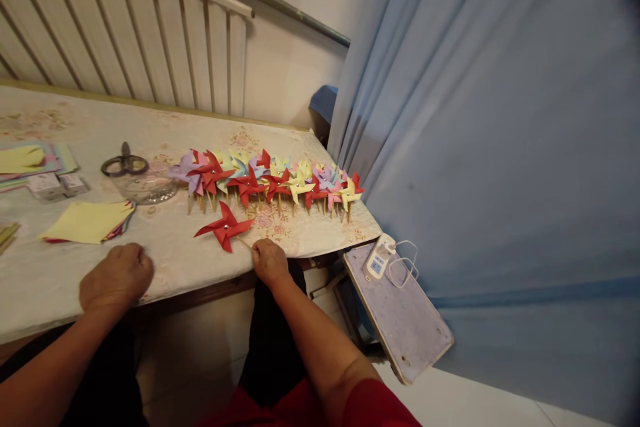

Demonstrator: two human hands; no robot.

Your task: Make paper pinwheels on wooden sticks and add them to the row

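Huge pale-blue fabric curtain takes up the right side, cut off up top. Floral-clothed desk runs out of frame on the left. Packed row of multicoloured paper pinwheels on it, back ones mostly hidden. Left grip is balled up at the desk edge, no clue if anything's inside. Right grip is pinching a red four-bladed paper pinwheel by its thin stick, in front of the row; stick's end disappears behind the fingers.
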